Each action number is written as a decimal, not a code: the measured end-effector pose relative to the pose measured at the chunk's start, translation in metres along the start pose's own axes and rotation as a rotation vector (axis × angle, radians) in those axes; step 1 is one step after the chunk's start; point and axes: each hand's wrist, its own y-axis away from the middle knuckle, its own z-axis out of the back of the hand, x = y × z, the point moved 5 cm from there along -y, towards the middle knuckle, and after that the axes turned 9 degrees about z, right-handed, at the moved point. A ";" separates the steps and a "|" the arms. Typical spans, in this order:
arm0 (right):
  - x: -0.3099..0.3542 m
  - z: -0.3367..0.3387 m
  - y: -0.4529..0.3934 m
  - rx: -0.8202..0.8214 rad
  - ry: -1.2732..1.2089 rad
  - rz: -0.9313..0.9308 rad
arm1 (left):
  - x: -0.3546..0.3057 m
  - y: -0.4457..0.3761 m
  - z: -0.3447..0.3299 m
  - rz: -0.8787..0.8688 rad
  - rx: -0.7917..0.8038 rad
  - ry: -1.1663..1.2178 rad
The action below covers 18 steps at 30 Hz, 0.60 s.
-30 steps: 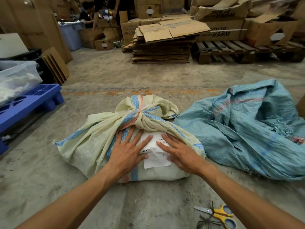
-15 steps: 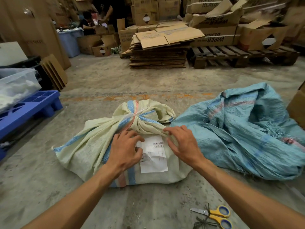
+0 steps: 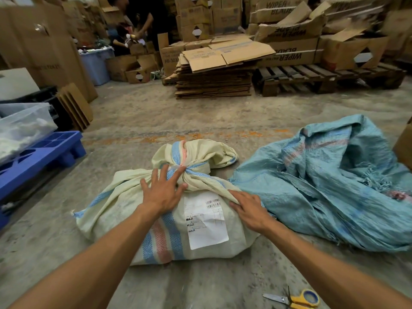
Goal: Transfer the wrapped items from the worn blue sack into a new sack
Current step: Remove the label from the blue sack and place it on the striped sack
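Left hand (image 3: 163, 192) is laid flat, fingers spread wide, on the new sack (image 3: 124, 210) just below its tied neck (image 3: 181, 167). Right hand (image 3: 249, 210) is rested on the sack's right shoulder, fingers extended and relaxed against the cloth; nothing is gripped. The cream sack, striped blue and red, is tied shut and lies on the concrete floor (image 3: 200, 117); a white label (image 3: 206, 221) is stuck on top between the hands. The worn blue sack (image 3: 334, 181) is slumped flat just to its right, touching it. Yellow-handled scissors (image 3: 296, 298) lie on the floor near the right forearm.

Room: warehouse; a stack of flattened cardboard (image 3: 214, 81), wooden pallets (image 3: 312, 79) loaded with boxes, a blue plastic pallet (image 3: 40, 157) at left carrying a clear tub (image 3: 24, 126). A person (image 3: 138, 25) is seen at the back.

Versus half a second earlier: the left hand has been moved up from beside the label to the neck and uncurled; the right hand has been shifted outward and flattened.
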 end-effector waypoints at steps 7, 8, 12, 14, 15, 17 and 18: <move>-0.003 0.024 0.020 -0.030 -0.098 -0.018 | -0.048 0.014 0.018 -0.100 -0.244 0.002; -0.004 0.031 0.023 -0.099 -0.100 -0.036 | -0.058 0.018 0.020 -0.130 -0.278 -0.017; -0.004 0.068 0.045 -0.329 -0.116 0.000 | -0.098 0.031 0.021 -0.185 -0.242 -0.029; -0.009 0.087 0.056 -0.367 -0.151 0.028 | -0.117 0.037 0.020 -0.217 -0.233 -0.053; -0.017 0.100 0.063 -0.396 -0.151 0.032 | -0.131 0.040 0.020 -0.242 -0.247 -0.061; -0.031 0.123 0.073 -0.504 -0.079 0.016 | -0.152 0.044 0.020 -0.275 -0.239 -0.059; -0.042 0.137 0.080 -0.581 -0.017 -0.017 | -0.165 0.045 0.019 -0.288 -0.223 -0.062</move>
